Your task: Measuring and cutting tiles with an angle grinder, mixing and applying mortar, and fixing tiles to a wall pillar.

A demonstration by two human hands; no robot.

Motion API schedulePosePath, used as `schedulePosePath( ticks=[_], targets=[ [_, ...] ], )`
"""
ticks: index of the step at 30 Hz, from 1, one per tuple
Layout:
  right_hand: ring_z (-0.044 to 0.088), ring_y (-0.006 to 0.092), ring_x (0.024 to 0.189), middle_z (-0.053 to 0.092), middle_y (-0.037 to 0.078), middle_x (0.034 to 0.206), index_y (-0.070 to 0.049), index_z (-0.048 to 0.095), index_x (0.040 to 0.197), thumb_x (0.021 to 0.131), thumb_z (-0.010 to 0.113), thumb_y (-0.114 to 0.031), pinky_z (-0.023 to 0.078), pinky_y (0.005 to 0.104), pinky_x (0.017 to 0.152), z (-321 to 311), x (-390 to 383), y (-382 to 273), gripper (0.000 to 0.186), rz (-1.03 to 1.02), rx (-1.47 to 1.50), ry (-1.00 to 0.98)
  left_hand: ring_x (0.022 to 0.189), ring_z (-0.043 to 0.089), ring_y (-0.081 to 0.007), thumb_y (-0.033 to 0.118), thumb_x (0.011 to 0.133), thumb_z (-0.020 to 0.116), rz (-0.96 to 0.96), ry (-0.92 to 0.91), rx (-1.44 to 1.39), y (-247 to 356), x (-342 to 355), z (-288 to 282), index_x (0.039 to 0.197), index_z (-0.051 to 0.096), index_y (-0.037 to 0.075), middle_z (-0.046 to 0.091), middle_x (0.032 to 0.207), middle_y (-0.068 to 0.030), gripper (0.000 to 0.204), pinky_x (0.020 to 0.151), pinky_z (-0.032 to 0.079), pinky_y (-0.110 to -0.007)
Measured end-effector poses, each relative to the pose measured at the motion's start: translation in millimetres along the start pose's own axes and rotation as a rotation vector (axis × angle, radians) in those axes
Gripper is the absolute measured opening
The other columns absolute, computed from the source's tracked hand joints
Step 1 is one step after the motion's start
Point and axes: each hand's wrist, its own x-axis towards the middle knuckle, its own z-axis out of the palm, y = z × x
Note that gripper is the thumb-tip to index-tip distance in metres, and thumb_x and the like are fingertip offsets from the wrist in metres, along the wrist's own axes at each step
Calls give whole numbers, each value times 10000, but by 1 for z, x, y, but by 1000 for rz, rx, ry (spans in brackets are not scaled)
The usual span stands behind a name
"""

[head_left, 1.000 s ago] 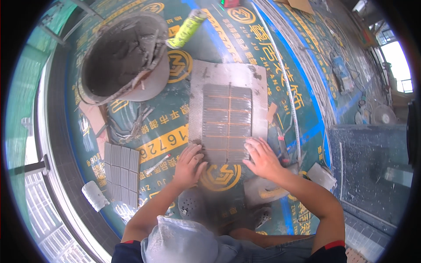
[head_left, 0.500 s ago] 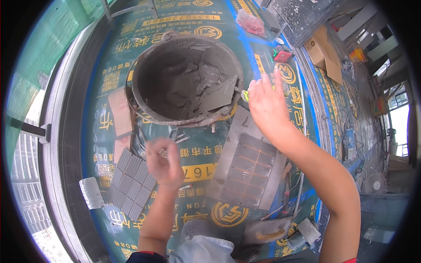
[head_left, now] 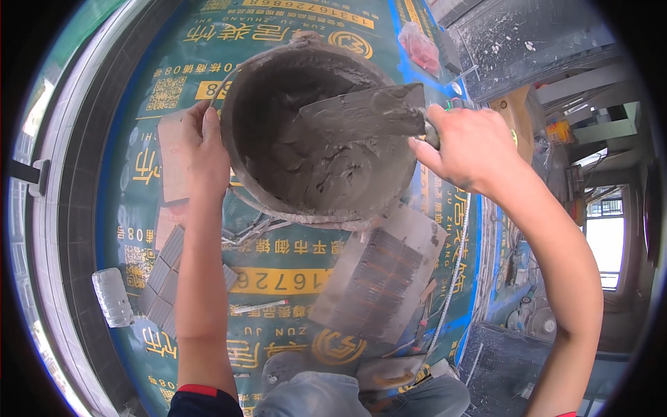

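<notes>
A round bucket [head_left: 243,174] of wet grey mortar [head_left: 347,174] stands in front of me. My right hand [head_left: 476,147] grips the handle of a trowel [head_left: 361,111], whose mortar-coated blade is held over the bucket's right half. At the left rim, my left hand [head_left: 206,153] pinches the bucket's thin wire handle, raised beside the wall. Under and beside this hand lies a pale, brick-like block [head_left: 174,156]. Nearer me, a sheet of grey ribbed tiles [head_left: 379,271] rests on a grey board [head_left: 424,233]. More grey tiles [head_left: 160,285] lie partly behind my left forearm.
Printed green protective sheeting [head_left: 278,250] covers the floor. A white wrapped bundle [head_left: 112,297] sits at the left, near the window track. A pinkish plastic bag [head_left: 419,50] lies beyond the bucket to the right. A marker-like stick [head_left: 260,306] and a flat float [head_left: 392,372] are close to my knees.
My right hand has taken hold of the trowel and lifted it from the mortar. My left hand has moved up to the bucket's wire handle. The view has shifted.
</notes>
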Motion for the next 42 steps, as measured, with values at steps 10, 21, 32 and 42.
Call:
schedulePosePath(
  ticks=[10,21,32,42],
  targets=[
    [718,234,795,709,56,796,-117,755,808,826,646,-142,476,408,809,19,2,-47,114,-295,-402,116,1042,606,-178,169,1071,523,113,7,169,-6,-2,-3,1255,576,-24,649,1124,-102,271,944,475,-322],
    [700,409,788,723,232,839,26,737,797,797,640,-444,566,465,760,-7,9,5,480,-158,137,-276,1044,568,-151,169,1078,517,100,-4,61,-6,-1,-2,1273,526,-19,614,1138,-89,271,927,468,-307],
    [514,136,583,563,28,664,-23,636,736,884,581,-419,413,302,556,52,-55,58,427,44,1289,-336,1049,660,-221,178,1041,576,204,-30,288,-23,15,-14,1208,606,-88,669,1132,-178,316,943,492,-323],
    [675,306,819,668,163,912,-14,606,1185,892,694,-482,526,399,733,210,-348,-19,559,317,1346,-58,1088,669,-266,387,978,602,181,56,569,-25,45,-24,1243,680,3,716,1177,-152,473,970,475,-372]
  ],
)
